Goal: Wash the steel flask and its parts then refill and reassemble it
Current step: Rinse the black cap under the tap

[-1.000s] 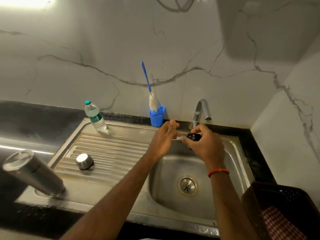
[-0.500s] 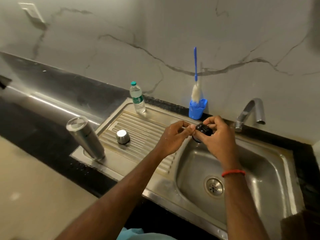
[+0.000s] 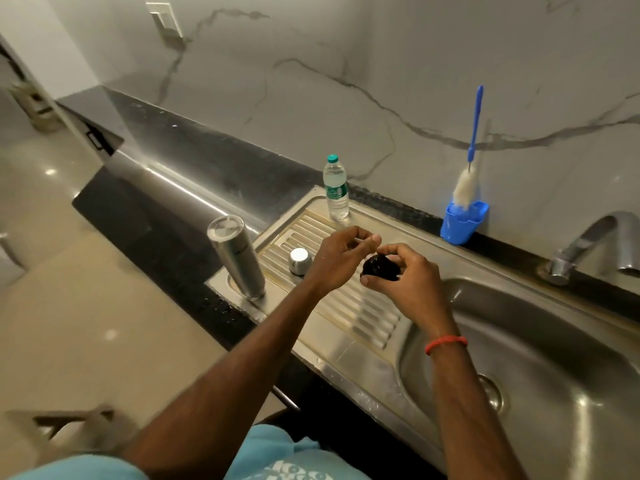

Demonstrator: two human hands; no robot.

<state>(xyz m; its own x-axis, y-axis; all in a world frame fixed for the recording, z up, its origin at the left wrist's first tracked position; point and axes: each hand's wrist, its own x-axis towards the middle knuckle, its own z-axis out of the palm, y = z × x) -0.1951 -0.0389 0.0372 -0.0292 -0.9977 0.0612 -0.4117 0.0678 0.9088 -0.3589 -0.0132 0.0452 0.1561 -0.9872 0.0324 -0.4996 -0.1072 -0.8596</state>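
- Light is dim and warm; the wall beyond the left hand looks grey.
- Left of that hand, a bright glare streak runs along the dark bench.
- Right of the right hand, highlights glint in the sink basin.
- Frame edges bow; the lower left corner smears with blur.

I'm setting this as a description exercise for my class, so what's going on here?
A person stands at a steel sink, handling a flask's parts. The right hand grips a small black stopper over the drainboard; the left hand is curled close beside it, and whether it pinches anything is unclear. The steel flask stands at the drainboard's corner, its steel cap on the ribs nearby. No water shows at the tap.
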